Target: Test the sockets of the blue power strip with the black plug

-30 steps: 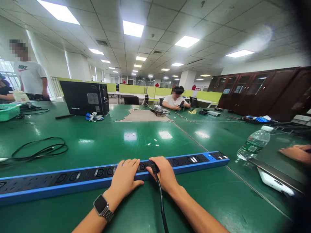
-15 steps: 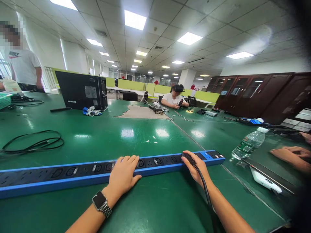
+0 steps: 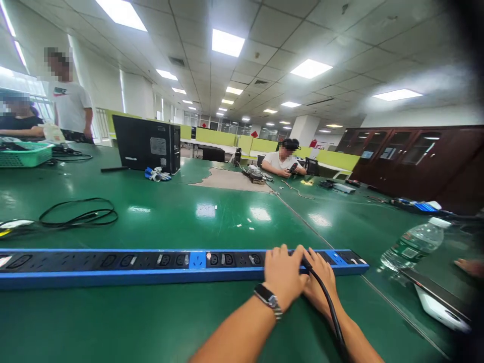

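A long blue power strip (image 3: 143,278) with black sockets lies across the green table. My left hand (image 3: 283,275), with a watch on its wrist, rests over the strip's right part, its fingers closed on the strip and partly against the plug. Just right of it, my right hand (image 3: 321,282) is closed around the plug of a black cable (image 3: 328,297) at the strip. The plug is mostly hidden between both hands, so how deep it sits cannot be seen. The cable runs down past the right wrist.
A water bottle (image 3: 416,244) and a dark flat device (image 3: 434,290) on a white object stand at right. Farther back are a black computer case (image 3: 143,143), gloves (image 3: 157,174) and a coiled cable (image 3: 79,219). A person (image 3: 282,161) sits across; another's hand shows at right.
My left hand has slid right along the strip, up to my right hand and the plug. The view has turned left, showing more of the basket and a seated person there.
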The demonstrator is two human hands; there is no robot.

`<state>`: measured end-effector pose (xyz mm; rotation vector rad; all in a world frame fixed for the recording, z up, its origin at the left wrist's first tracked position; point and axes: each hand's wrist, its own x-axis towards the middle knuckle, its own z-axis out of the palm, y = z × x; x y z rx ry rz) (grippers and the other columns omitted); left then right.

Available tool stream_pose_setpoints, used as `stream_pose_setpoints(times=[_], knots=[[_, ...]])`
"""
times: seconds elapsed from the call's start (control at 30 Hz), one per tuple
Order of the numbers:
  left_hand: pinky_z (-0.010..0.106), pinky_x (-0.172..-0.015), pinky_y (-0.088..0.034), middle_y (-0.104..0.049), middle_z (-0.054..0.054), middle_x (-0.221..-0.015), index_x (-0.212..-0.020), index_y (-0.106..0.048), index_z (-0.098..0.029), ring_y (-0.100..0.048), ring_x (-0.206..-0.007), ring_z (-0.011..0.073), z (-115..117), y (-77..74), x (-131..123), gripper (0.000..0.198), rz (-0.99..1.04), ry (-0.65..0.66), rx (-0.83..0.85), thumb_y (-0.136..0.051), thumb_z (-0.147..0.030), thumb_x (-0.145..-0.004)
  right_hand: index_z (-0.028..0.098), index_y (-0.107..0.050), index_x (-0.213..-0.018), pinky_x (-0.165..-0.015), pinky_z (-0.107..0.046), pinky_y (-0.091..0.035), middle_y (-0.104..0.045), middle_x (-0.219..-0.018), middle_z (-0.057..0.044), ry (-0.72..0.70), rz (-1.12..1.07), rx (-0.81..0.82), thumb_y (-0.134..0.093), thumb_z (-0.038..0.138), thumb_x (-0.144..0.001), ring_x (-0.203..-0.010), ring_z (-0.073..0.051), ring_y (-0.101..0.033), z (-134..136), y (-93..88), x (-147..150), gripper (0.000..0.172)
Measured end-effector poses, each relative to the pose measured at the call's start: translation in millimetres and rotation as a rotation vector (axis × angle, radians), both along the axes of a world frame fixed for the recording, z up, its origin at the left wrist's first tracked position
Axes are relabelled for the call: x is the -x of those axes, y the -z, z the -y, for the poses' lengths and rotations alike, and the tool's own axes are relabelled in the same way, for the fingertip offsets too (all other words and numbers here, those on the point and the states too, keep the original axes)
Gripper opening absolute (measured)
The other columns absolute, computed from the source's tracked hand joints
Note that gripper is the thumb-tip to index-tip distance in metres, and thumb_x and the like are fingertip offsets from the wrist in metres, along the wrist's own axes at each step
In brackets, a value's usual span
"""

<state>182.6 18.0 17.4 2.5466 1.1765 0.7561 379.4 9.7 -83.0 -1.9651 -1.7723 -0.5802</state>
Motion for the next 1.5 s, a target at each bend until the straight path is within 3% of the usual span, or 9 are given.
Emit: stream_pose_setpoints(times=[0.1,0.23,0.4,0.53,0.63,0.93,1.13,1.33,1.5], knots=[[0.045,-0.094,-0.043,-0.066,0.011,-0.109,-0.121,-0.058,-0.023,-0.057,-0.108,0.0281,-3,4.6,-35,0.029,0.023,-0.032,0.040,-0.048,-0.031,-0.094,0.018,-0.043,-0.137,-0.109,-0.054,-0.031,-0.044,-0.146,-0.014,0.049,0.027,-0.005,-0.044,0.034,-0.080,-0.134,-0.032,-0.041,0,0.8,1,0.059],[0.036,-0.090,-0.045,-0.066,0.005,-0.106,-0.119,-0.058,-0.026,-0.057,-0.104,0.0220,-5,-1.2,-29,0.029,0.135,-0.027,-0.028,-0.038,-0.026,-0.098,0.020,-0.041,-0.137,-0.108,-0.054,-0.031,-0.049,-0.141,-0.013,0.074,0.008,-0.037,-0.043,0.039,-0.080,-0.132,-0.032,-0.043,1,-3.8,9,0.060],[0.036,-0.089,-0.046,-0.068,0.006,-0.104,-0.123,-0.056,-0.021,-0.059,-0.098,0.0215,-9,-15.7,45,0.032,0.237,-0.042,-0.161,-0.041,-0.016,-0.094,0.015,-0.043,-0.136,-0.107,-0.057,-0.031,-0.047,-0.142,-0.017,0.059,0.028,-0.021,-0.052,0.062,-0.073,-0.131,-0.037,-0.040,1,-7.2,11,0.079],[0.034,-0.085,-0.048,-0.071,0.006,-0.103,-0.118,-0.060,-0.021,-0.063,-0.095,0.0214,-14,-4.2,116,0.031,0.197,-0.181,0.009,-0.049,-0.014,-0.090,0.012,-0.045,-0.136,-0.109,-0.055,-0.028,-0.046,-0.144,-0.018,0.075,-0.001,0.022,-0.054,0.073,-0.067,-0.133,-0.038,-0.038,0,-10.4,13,0.093],[0.032,-0.083,-0.048,-0.072,0.003,-0.101,-0.117,-0.061,-0.025,-0.065,-0.093,0.0206,-14,3.4,139,0.028,0.157,-0.132,0.055,-0.054,-0.021,-0.090,0.013,-0.046,-0.136,-0.109,-0.055,-0.027,-0.045,-0.145,-0.017,0.086,-0.032,0.027,-0.052,0.076,-0.067,-0.134,-0.038,-0.037,1,-12.5,15,0.094],[0.032,-0.080,-0.049,-0.073,0.005,-0.099,-0.111,-0.064,-0.025,-0.067,-0.093,0.0227,-15,-15.1,131,0.025,-0.064,-0.095,0.064,-0.051,-0.023,-0.090,0.013,-0.045,-0.138,-0.112,-0.055,-0.025,-0.044,-0.147,-0.017,0.098,-0.056,0.051,-0.053,0.076,-0.067,-0.138,-0.037,-0.034,2,-12.6,17,0.096],[0.036,-0.089,-0.049,-0.073,0.005,-0.103,-0.111,-0.064,-0.025,-0.067,-0.098,0.0235,-18,-11.7,127,0.026,-0.073,-0.098,0.075,-0.057,-0.024,-0.086,0.013,-0.047,-0.137,-0.111,-0.058,-0.024,-0.044,-0.147,-0.018,0.089,-0.125,0.068,-0.056,0.074,-0.066,-0.138,-0.037,-0.035,5,-20.1,26,0.094],[0.053,-0.113,-0.027,-0.067,0.006,-0.123,-0.131,-0.053,-0.026,-0.052,-0.127,0.0268,-12,-2.4,130,0.043,-0.092,-0.137,0.013,-0.060,-0.030,-0.088,0.018,-0.051,-0.133,-0.111,-0.060,-0.025,-0.050,-0.142,-0.014,-0.052,-0.232,0.019,-0.056,0.068,-0.073,-0.136,-0.035,-0.038,8,-33.9,65,0.078],[0.066,-0.113,-0.012,-0.039,0.015,-0.151,-0.150,-0.027,-0.025,-0.028,-0.140,0.0418,-4,-0.3,175,0.115,-0.219,-0.323,-0.159,-0.081,-0.064,-0.056,0.021,-0.045,-0.139,-0.106,-0.050,-0.039,-0.054,-0.138,-0.012,-0.428,-0.280,0.028,-0.061,0.055,-0.080,-0.129,-0.029,-0.048,3,-55.4,127,0.070]])
